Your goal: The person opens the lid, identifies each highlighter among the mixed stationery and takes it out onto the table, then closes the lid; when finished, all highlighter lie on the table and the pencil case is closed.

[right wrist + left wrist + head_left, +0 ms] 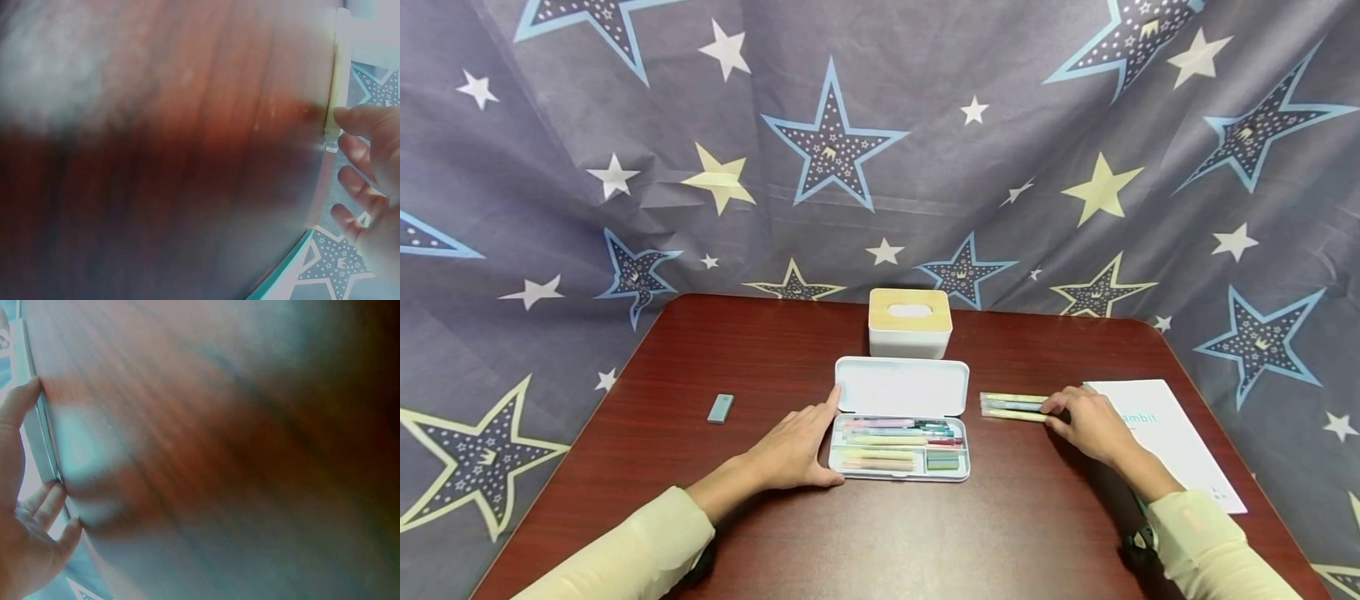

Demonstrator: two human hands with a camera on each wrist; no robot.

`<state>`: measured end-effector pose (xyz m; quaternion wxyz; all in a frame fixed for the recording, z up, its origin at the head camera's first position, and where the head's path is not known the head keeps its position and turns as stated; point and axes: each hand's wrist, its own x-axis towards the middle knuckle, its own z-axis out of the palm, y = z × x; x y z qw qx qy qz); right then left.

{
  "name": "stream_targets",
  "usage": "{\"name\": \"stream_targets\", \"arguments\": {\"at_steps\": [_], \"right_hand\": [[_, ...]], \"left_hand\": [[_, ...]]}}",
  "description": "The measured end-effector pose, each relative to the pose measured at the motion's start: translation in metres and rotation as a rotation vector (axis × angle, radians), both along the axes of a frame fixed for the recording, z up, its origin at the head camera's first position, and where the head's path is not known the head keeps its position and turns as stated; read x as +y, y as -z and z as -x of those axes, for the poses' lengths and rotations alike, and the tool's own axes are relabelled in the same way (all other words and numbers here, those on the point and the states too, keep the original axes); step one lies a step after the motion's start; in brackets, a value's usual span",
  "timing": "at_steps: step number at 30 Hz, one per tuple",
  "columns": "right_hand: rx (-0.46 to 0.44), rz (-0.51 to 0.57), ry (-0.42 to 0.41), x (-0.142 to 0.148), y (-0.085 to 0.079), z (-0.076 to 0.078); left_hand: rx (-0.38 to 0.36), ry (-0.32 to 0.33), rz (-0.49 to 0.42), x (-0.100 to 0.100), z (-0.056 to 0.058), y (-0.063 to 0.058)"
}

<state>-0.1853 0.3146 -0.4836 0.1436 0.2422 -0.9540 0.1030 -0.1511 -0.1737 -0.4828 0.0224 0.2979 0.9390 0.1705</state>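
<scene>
A white pencil case (pixel 898 477) lies with its lid raised, filled with several pens and pencils and a green eraser-like block (pixel 942 460). My left hand (pixel 797 446) rests along the case's left side, thumb and fingers spread apart. In the left wrist view, the fingertips (pixel 57 487) touch the case's edge. To the right of the case lie slim pens (pixel 1011 407), yellowish and blue, side by side. My right hand (pixel 1090 422) pinches their right ends between thumb and fingers. The right wrist view shows the thumb against a yellow pen (pixel 336 81).
A white tissue box (pixel 910 342) with a wooden-coloured top stands behind the case. A small blue-grey rectangular object (pixel 720 408) lies at the left. White printed paper or a booklet (pixel 1187 442) lies under the right forearm, on the dark red table (pixel 925 542). Behind hangs a star-patterned curtain (pixel 925 208).
</scene>
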Motion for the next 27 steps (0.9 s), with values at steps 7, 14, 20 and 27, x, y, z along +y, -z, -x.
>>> {"name": "stream_targets", "arguments": {"at_steps": [7, 14, 20, 27], "right_hand": [[0.006, 0.035, -0.012, -0.005, -0.006, -0.001], [0.02, 0.096, -0.065, -0.021, -0.014, -0.004], [0.004, 0.136, -0.137, -0.045, -0.021, -0.009], [-0.127, 0.109, -0.19, -0.075, -0.034, -0.017]], "left_hand": [[0.01, 0.0, 0.0, 0.0, 0.0, 0.001], [0.008, 0.004, 0.004, 0.0, 0.0, 0.001], [0.009, 0.013, 0.01, -0.001, -0.002, -0.001], [0.017, 0.033, 0.011, -0.001, -0.003, 0.0]]}}
